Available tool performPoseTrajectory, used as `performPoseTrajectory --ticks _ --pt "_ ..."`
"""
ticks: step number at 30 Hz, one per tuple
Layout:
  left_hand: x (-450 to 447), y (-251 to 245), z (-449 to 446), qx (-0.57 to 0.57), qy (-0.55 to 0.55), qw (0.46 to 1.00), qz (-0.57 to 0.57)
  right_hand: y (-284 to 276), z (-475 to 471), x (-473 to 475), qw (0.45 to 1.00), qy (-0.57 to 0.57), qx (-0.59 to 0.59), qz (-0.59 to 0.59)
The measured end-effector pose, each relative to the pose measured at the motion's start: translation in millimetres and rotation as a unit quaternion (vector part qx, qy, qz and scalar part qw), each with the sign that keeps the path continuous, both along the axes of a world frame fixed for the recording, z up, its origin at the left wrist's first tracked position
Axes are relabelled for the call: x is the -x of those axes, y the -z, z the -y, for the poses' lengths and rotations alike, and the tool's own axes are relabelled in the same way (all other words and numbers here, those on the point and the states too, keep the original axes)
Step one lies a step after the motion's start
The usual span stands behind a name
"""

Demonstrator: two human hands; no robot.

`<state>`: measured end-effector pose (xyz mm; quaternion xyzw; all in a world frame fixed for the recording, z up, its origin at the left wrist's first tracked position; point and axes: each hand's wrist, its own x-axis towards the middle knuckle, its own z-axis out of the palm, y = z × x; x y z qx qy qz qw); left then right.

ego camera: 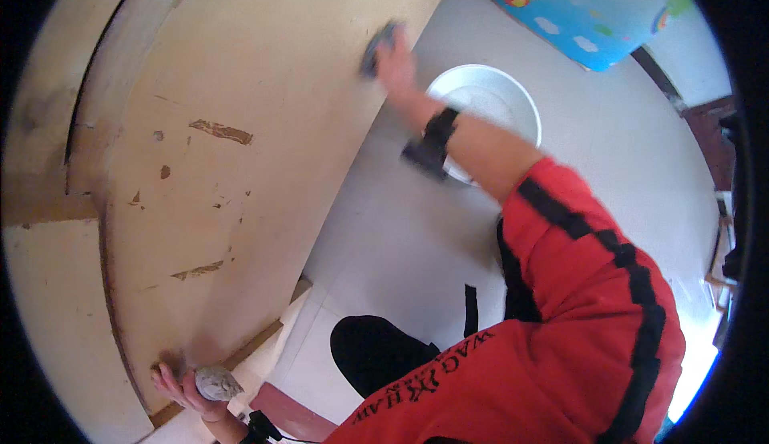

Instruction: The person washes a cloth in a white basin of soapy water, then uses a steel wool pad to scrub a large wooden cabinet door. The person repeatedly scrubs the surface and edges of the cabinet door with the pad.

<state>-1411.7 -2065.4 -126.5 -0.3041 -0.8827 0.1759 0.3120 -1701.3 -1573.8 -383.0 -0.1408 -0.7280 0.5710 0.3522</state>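
My right hand (396,70) is stretched out over a cream-painted wooden panel (288,71), near its right edge. It grips a dark grey pad or cloth (378,50), which lies against the surface; motion blurs both. Down at the lower left, my left hand (189,393) is by the panel's near end, with a rough grey lump (217,383) held against the thumb. What the lump is made of cannot be told. Several bare brown patches (221,132) mark the panel where the paint has come away.
A white basin (528,104) stands on the pale tiled floor (601,161), partly behind my right forearm. A blue patterned container (559,11) is at the upper right. My dark-clad knee (372,348) shows below the panel. A raised wooden edge (90,113) runs along the panel's left side.
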Motion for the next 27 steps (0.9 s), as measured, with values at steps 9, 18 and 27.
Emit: performPoseTrajectory --ticks 9,18,27 --pt "14 3 1 0.087 0.015 0.991 -0.098 33 80 -36 0.99 0.034 0.135 -0.004" --pt "29 4 -46 0.093 0.021 0.984 -0.15 101 117 -68 0.995 0.073 0.07 -0.025" --pt "32 9 -54 0.076 0.014 0.986 -0.149 100 24 -12 0.989 0.049 0.122 0.066"
